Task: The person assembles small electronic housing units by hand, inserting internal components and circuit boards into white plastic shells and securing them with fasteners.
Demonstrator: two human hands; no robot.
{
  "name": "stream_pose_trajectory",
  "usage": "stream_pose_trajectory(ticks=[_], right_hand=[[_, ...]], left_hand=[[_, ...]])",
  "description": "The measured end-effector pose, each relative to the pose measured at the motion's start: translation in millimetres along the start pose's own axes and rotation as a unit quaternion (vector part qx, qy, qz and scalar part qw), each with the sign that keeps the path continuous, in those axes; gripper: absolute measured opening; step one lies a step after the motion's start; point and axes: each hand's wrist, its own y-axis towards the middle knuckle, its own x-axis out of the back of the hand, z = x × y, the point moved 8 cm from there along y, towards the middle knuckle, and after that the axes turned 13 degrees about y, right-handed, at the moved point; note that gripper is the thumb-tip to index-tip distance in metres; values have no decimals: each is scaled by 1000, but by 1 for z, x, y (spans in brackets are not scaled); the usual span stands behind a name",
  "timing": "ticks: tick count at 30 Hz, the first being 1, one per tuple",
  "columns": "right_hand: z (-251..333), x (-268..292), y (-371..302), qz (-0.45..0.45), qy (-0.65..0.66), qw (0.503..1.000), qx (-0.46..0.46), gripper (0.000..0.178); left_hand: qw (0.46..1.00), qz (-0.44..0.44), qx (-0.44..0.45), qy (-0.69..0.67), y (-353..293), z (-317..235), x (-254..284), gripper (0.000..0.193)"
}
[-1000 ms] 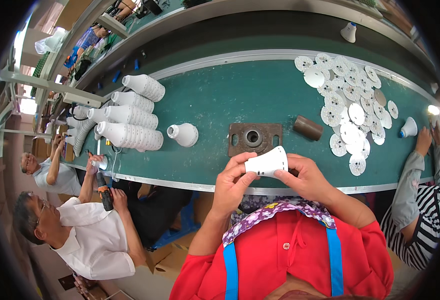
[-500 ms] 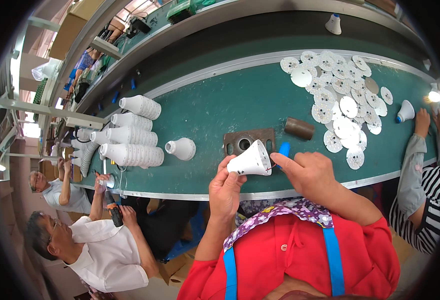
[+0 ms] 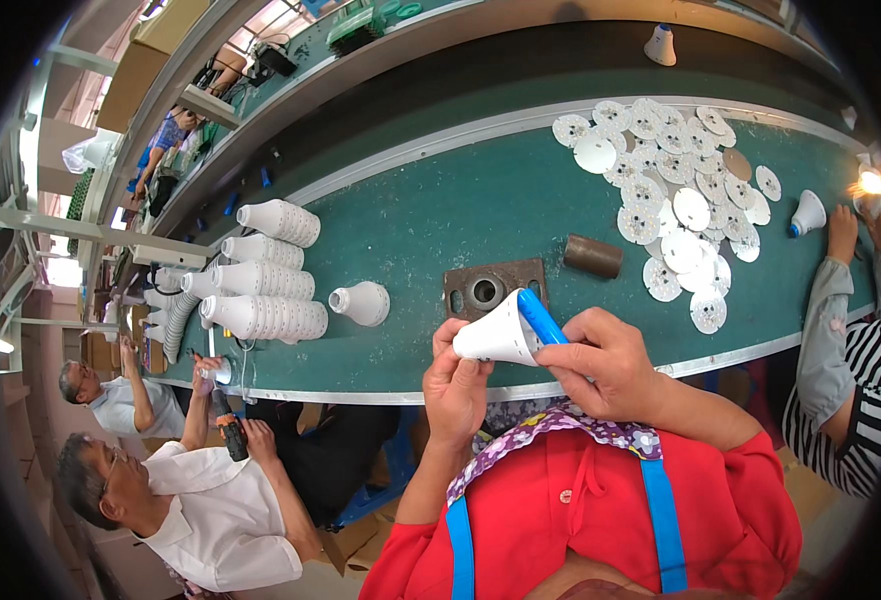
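Note:
My left hand [image 3: 455, 397] grips a white cone-shaped bulb housing [image 3: 491, 338] by its narrow end, fingers wrapped round it. The wide mouth of the housing faces right. At that mouth my right hand [image 3: 609, 368] pinches the lower end of a blue elongated piece [image 3: 541, 317], which slants up and left across the rim. How far the piece reaches inside is hidden. Just beyond the housing, a brown metal block [image 3: 531, 278] with a round raised hole lies on the green bench [image 3: 411, 235].
A brown cylinder [image 3: 593, 256] lies right of the block. Farther right spreads a pile of round white circuit boards [image 3: 683, 210]. Stacked housings [image 3: 266, 317] and one single housing [image 3: 361, 303] stand left. A person with a drill [image 3: 229, 424] sits left; another person's sleeve [image 3: 824, 320] is right.
The blue piece, half hidden behind my right hand before, now stands at the housing's mouth. My right hand has moved slightly down and left. My left hand still holds the housing.

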Motion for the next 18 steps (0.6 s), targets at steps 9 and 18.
stream_pose_trajectory(ticks=[9,18], right_hand=[[-28,-7,-2,35,163,958,-232,29],[-13,-11,6,26,57,993,-96,31]], left_hand=[[993,55,-63,77,-1,0,-1,15],[1000,10,-2,-12,0,9,13,14]])
